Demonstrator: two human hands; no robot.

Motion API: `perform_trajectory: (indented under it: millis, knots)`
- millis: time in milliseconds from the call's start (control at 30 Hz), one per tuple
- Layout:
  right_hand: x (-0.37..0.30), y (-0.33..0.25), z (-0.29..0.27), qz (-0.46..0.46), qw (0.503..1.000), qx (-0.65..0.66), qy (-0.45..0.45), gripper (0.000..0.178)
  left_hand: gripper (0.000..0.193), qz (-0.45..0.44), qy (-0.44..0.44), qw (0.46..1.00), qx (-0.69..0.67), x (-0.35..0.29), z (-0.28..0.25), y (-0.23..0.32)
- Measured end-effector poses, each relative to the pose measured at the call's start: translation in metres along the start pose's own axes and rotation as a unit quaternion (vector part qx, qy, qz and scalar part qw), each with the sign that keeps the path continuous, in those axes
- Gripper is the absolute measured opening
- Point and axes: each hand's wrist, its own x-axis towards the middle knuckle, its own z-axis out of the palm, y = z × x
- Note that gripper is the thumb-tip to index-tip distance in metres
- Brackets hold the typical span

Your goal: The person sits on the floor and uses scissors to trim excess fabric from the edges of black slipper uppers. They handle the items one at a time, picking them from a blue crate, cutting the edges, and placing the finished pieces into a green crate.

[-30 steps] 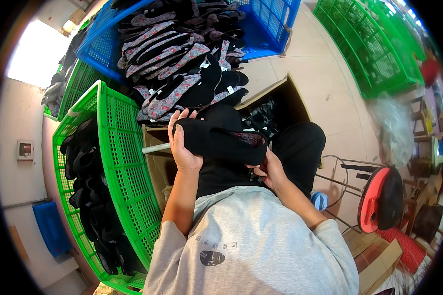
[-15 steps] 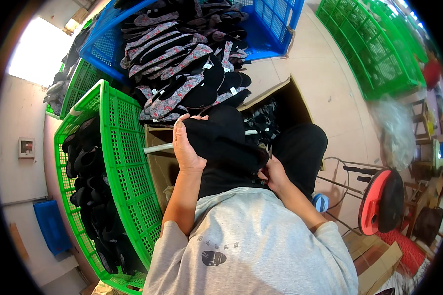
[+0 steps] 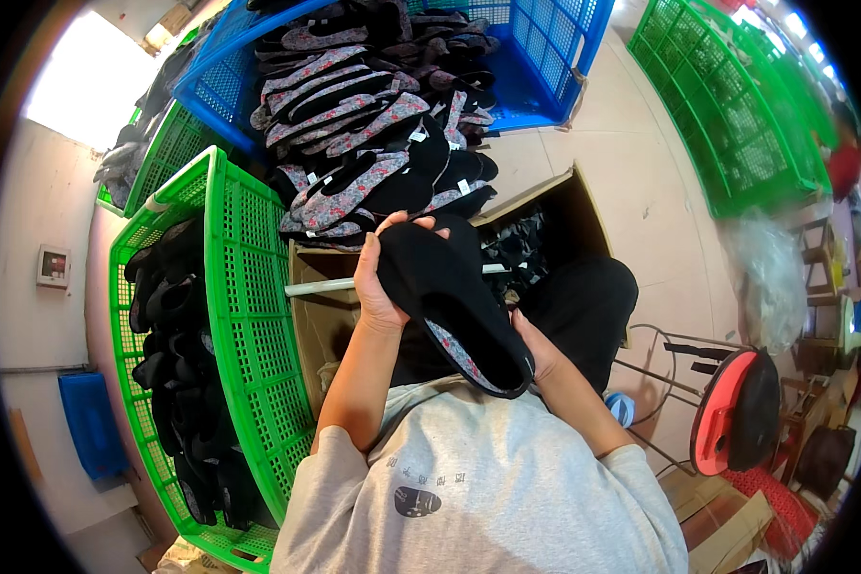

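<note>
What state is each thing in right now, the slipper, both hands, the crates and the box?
black slipper: held up between both hands, sole side showing.
left hand: gripping the slipper's toe end.
right hand: supporting the heel end.
green crate: holds dark slippers.
blue crate: heaped with patterned slippers.
cardboard box: open.

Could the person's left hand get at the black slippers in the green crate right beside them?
Probably yes, but not at once: the left hand is gripping the black slipper. The green crate is open-topped, with nothing between it and that hand.
</note>
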Motion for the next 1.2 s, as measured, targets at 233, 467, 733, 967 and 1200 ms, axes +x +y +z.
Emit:
perform_trajectory:
  millis: [233, 467, 733, 967, 1200]
  knots:
    - [-0.003, -0.01, 0.02, -0.088, 0.987, -0.126, 0.036, 0.096, 0.036, 0.01, 0.241, 0.955, 0.172, 0.004, 0.001, -0.01]
    - [0.003, -0.018, 0.02, -0.251, 0.918, -0.282, 0.125, 0.098, 0.028, -0.218, 0.197, 0.945, 0.147, -0.032, 0.02, -0.016]
    - [-0.003, -0.009, 0.02, -0.221, 0.938, -0.261, 0.063, 0.079, 0.051, -0.226, -0.002, 0.963, -0.149, -0.032, 0.053, -0.027]
    - [-0.014, -0.046, 0.023, -0.267, 0.93, -0.152, 0.2, 0.052, 0.046, -0.228, -0.124, 0.95, 0.174, -0.036, 0.049, -0.007]
    - [-0.018, -0.062, 0.058, -0.383, 0.886, -0.256, 0.042, 0.024, 0.039, -0.266, -0.096, 0.941, 0.188, -0.055, 0.022, -0.023]
